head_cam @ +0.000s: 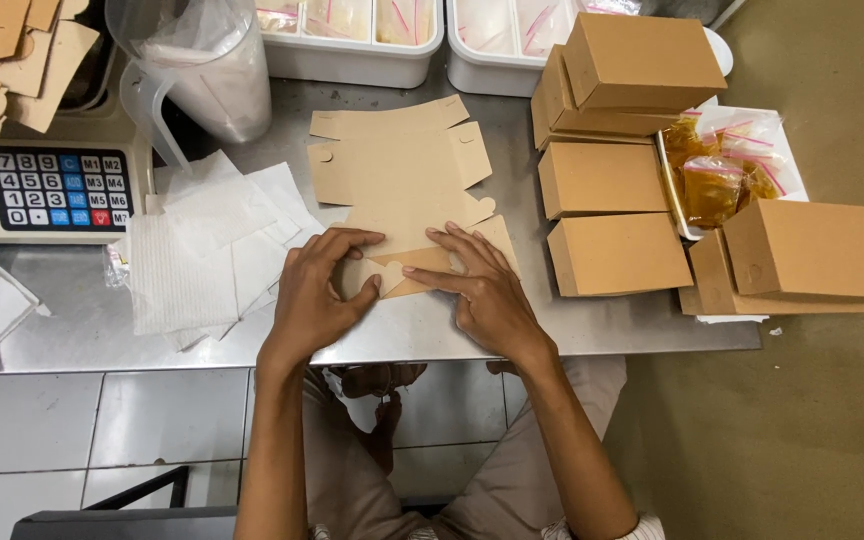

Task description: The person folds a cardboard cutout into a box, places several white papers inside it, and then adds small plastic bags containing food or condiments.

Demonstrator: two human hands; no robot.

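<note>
— What are the two hands on?

— One flat brown cardboard box blank (402, 175), lying unfolded on the steel bench (592, 325) near its front edge. The left hand (317, 295) and the right hand (482, 290) both press on its near flaps, fingers (432, 272) bent and spread, pinching down the card rather than wrapped around it.

— How many boxes are folded?

— Six show to the right: two stacked at the top (637, 60), two side by side below (617, 252), two more at the far right (817, 248). Between them lies a tray of zip bags (717, 175) with amber contents — I can't count those.

— And left?

— One pile of white paper sheets (207, 245), one clear plastic jug (202, 60), one scale keypad (60, 190), two white bins (352, 45) behind.
</note>
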